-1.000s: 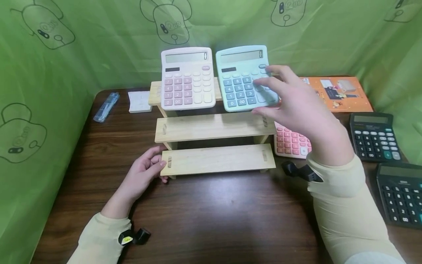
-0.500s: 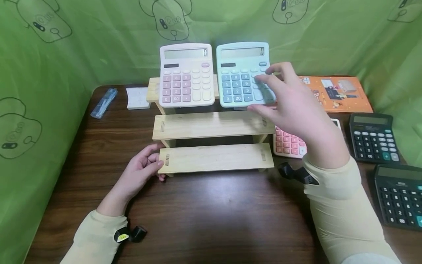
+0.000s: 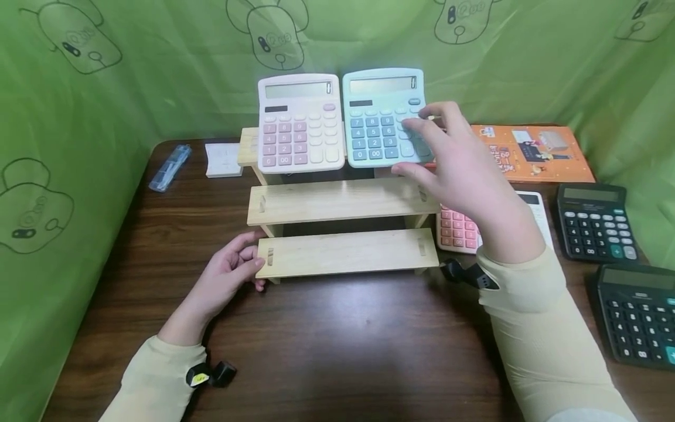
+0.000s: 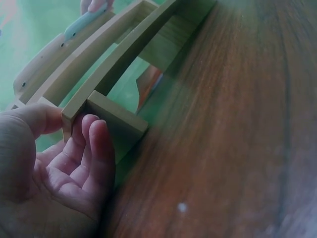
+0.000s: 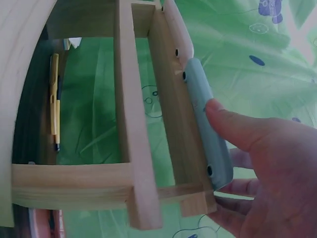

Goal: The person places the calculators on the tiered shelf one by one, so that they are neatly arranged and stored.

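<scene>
A three-step wooden shelf rack (image 3: 343, 253) stands on the dark table. On its top step a white calculator with pinkish keys (image 3: 302, 126) and a light blue calculator (image 3: 373, 132) sit side by side, screens upward. My right hand (image 3: 464, 161) holds the blue one by its right end; in the right wrist view the thumb (image 5: 225, 121) lies on its front edge with the fingers behind. My left hand (image 3: 227, 272) pinches the left end of the lowest step, thumb on top, other fingers curled beneath, as the left wrist view shows.
Right of the rack lie a pink calculator (image 3: 457, 228), partly covered by my right arm, a white one (image 3: 535, 214) and two black calculators (image 3: 598, 223). An orange booklet (image 3: 532, 153) is behind them. White paper (image 3: 224, 159) and a clear blue packet (image 3: 170, 168) lie back left.
The blue calculator has slid left and straightened, closing the gap to the white one, with my right hand moving along. My left hand keeps its place on the lowest step.
</scene>
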Available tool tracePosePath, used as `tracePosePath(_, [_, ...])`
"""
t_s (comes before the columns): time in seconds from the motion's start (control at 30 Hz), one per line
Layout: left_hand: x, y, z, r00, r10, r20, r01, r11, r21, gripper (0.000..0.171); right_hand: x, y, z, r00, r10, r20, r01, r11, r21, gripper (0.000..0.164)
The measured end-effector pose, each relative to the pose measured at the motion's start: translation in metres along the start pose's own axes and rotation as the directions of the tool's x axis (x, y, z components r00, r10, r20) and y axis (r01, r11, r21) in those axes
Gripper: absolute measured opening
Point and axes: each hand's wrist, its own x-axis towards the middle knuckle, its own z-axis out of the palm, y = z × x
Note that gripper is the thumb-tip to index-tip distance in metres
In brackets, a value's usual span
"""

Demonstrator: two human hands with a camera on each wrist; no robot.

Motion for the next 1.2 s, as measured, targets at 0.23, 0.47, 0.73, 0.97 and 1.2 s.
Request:
tracePosePath(0.23, [-0.001, 0.001, 0.001, 1.0, 0.011, -0.004, -0.011, 0.999, 0.036, 0.048, 0.0, 0.003, -0.001, 1.0, -0.004, 0.008, 0.004, 1.0, -0.002, 0.07])
tracePosePath(0.47, [0.001, 0.002, 0.002, 1.0, 0.017, -0.017, -0.016, 0.999, 0.041, 0.048, -0.002, 0.007, -0.007, 1.0, -0.006, 0.013, 0.005, 0.999, 0.048, 0.066])
tracePosePath(0.73, [-0.004, -0.004, 0.003, 0.999, 0.018, -0.029, -0.019, 1.0, -0.021, 0.049, -0.01, 0.011, -0.008, 0.998, -0.044, 0.037, 0.04, 0.993, 0.111, 0.057])
tracePosePath(0.97, [-0.003, -0.008, 0.01, 1.0, -0.004, 0.002, 0.004, 1.0, -0.005, 0.048, -0.039, 0.048, -0.011, 0.999, -0.016, 0.04, 0.012, 0.993, 0.117, 0.058])
tracePosePath(1.2, [-0.007, 0.003, 0.002, 1.0, -0.004, -0.022, 0.004, 1.0, 0.006, 0.05, -0.049, 0.08, -0.005, 0.92, 0.297, 0.258, -0.273, 0.954, -0.124, 0.059])
